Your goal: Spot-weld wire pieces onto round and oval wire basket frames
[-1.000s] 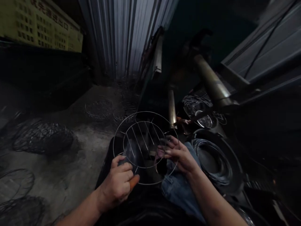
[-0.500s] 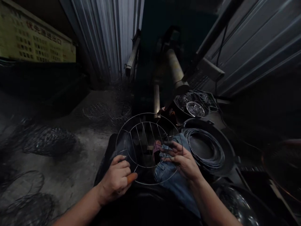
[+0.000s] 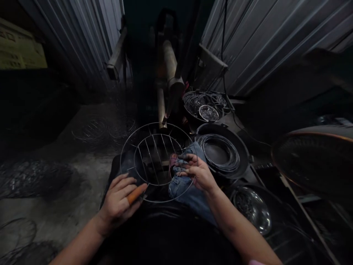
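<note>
A round wire rack (image 3: 156, 162), made of two rings joined by straight cross wires, hangs over my lap. My left hand (image 3: 120, 200) grips its lower left rim with the fingers curled; the thumb wears an orange cover. My right hand (image 3: 194, 171) pinches the right side of the rack where the cross wires meet the rim. Beneath the rack show my denim-clad knee (image 3: 183, 186) and a dark apron.
A black pan (image 3: 223, 154) holding coiled wire rings sits right of my knee. Behind it a bowl (image 3: 205, 106) holds more wire parts beside a machine with a metal cylinder (image 3: 169, 62). Finished racks (image 3: 91, 129) lie on the concrete floor at left. Corrugated metal walls stand behind.
The view has swung to the right and the rack with both hands has shifted left in the picture. The left hand's fingers have loosened and spread a little on the rim.
</note>
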Demonstrator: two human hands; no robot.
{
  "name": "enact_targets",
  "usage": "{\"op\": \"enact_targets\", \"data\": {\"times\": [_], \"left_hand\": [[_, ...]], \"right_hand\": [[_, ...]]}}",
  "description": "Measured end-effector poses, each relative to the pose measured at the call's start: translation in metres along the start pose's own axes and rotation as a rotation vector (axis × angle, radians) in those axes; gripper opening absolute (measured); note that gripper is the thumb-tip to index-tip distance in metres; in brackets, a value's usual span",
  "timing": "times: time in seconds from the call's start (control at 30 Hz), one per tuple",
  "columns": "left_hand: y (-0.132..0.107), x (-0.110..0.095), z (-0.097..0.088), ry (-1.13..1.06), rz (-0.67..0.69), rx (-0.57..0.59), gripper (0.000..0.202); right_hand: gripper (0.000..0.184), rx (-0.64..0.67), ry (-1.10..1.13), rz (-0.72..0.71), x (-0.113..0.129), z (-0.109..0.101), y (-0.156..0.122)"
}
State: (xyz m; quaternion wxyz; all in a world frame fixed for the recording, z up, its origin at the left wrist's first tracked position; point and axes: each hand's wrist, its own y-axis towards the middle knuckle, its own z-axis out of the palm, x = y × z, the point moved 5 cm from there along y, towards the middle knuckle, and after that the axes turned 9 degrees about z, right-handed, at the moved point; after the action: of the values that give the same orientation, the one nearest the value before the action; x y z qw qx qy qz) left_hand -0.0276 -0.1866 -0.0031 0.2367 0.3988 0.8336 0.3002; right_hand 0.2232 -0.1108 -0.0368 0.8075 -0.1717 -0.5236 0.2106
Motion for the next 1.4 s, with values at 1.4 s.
{"op": "enact_targets", "data": {"times": [1.4], "left_hand": [[0.037, 0.095, 0.054, -0.184, -0.857, 0.441, 0.083]], "right_hand": [[0.036, -0.974, -1.715, 0.198, 0.032, -0.245, 0.042]]}}
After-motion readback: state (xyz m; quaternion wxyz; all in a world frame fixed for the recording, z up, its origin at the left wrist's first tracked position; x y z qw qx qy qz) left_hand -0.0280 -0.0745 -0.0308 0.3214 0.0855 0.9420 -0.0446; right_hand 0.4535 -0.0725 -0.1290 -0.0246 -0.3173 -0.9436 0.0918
